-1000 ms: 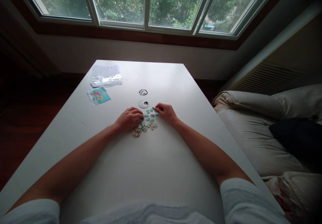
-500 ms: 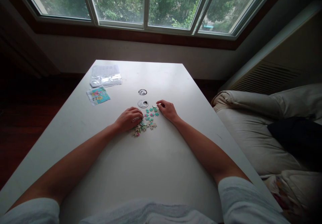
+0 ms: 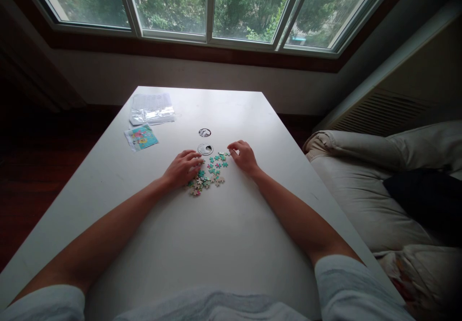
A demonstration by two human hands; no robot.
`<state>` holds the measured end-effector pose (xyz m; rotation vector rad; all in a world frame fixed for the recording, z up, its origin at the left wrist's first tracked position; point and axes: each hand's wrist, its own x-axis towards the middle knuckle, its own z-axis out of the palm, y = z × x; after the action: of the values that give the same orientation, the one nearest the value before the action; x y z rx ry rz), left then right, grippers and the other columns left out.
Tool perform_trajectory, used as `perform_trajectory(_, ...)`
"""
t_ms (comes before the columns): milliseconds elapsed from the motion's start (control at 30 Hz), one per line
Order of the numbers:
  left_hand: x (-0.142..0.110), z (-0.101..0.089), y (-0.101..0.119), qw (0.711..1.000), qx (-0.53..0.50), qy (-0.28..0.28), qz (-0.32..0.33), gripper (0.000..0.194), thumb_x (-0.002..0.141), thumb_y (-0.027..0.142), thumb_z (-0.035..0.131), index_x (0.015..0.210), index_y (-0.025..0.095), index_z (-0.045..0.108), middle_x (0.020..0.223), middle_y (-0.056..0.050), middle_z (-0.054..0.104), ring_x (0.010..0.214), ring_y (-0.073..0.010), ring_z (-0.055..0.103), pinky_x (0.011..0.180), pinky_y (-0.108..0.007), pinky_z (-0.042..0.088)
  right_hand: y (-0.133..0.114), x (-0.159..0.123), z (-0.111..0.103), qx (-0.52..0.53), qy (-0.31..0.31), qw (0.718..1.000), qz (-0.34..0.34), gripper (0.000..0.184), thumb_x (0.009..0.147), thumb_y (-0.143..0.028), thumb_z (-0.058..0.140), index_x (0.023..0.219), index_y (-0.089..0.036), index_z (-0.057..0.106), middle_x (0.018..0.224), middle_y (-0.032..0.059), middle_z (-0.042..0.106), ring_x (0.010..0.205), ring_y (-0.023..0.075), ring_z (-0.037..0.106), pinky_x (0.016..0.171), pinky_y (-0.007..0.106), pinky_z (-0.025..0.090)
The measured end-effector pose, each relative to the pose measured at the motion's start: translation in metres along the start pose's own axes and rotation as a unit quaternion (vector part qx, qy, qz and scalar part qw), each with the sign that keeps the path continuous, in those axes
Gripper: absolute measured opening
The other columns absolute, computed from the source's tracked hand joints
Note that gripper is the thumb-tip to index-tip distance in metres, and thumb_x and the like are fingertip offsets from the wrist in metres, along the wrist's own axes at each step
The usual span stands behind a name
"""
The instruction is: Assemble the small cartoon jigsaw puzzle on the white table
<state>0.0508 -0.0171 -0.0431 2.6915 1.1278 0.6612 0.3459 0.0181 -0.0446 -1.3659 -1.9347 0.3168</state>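
Observation:
Loose jigsaw puzzle pieces (image 3: 206, 182), some green and pink on top and others showing a beige side, lie scattered in a small heap on the white table (image 3: 216, 234). At the heap's left edge rests my left hand (image 3: 183, 168), its fingers open and slightly spread over the nearest pieces, hiding some of them. My right hand (image 3: 245, 157) is just right of the upper pieces, with thumb and forefinger apart. I see nothing held in either hand.
Beyond the pieces, two round metal-rimmed fittings (image 3: 205, 149) are set in the tabletop. A small colourful picture sheet (image 3: 142, 137) and a clear plastic packet (image 3: 152, 109) lie at the far left. A sofa (image 3: 353, 186) stands along the right side.
My left hand has opened and drawn slightly left and up, uncovering some pieces. My right hand has shifted a little to the right, with its fingers more apart.

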Motion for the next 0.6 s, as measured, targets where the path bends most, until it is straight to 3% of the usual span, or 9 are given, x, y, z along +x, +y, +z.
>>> perform_trajectory(100, 0.001, -0.006, -0.003, 1.0, -0.004, 0.006, 0.002, 0.027, 0.099, 0.032, 0.052, 0.117, 0.025, 0.071, 0.131, -0.006, 0.066, 0.129, -0.026, 0.05, 0.11, -0.047, 0.042, -0.021, -0.005, -0.011, 0.043, -0.113, 0.989, -0.083, 0.016, 0.093, -0.021, 0.056, 0.096, -0.02, 0.072, 0.089, 0.0049, 0.068, 0.078, 0.0169, 0.058, 0.076, 0.029, 0.044)
perform_trajectory(233, 0.002, -0.021, -0.008, 1.0, -0.01, -0.008, -0.007, 0.026, 0.101, 0.033, 0.049, 0.108, 0.025, 0.072, 0.113, -0.006, 0.071, 0.107, -0.0227, 0.059, 0.096, -0.039, 0.048, -0.052, -0.015, -0.024, 0.015, -0.311, 0.928, -0.204, 0.013, 0.093, -0.031, 0.063, 0.101, -0.024, 0.071, 0.084, 0.0007, 0.069, 0.073, 0.0142, 0.058, 0.069, 0.026, 0.039)
perform_trajectory(433, 0.002, -0.054, 0.007, 0.992, 0.07, -0.101, -0.024, 0.027, 0.099, 0.039, 0.049, 0.089, 0.023, 0.069, 0.091, -0.005, 0.068, 0.084, -0.0205, 0.062, 0.07, -0.03, 0.045, -0.069, -0.029, -0.031, -0.123, -0.319, 0.923, -0.175, 0.035, 0.078, -0.045, 0.08, 0.103, -0.026, 0.065, 0.092, 0.0037, 0.07, 0.076, 0.0185, 0.06, 0.061, 0.028, 0.03)
perform_trajectory(600, -0.006, -0.069, 0.032, 0.979, 0.094, -0.171, -0.056, 0.024, 0.089, 0.048, 0.062, 0.086, 0.024, 0.061, 0.087, -0.004, 0.067, 0.071, -0.0211, 0.063, 0.061, -0.03, 0.041, -0.071, -0.035, -0.023, -0.168, -0.3, 0.924, -0.169, 0.026, 0.081, -0.04, 0.078, 0.097, -0.025, 0.064, 0.093, 0.006, 0.069, 0.078, 0.0208, 0.062, 0.06, 0.03, 0.028)
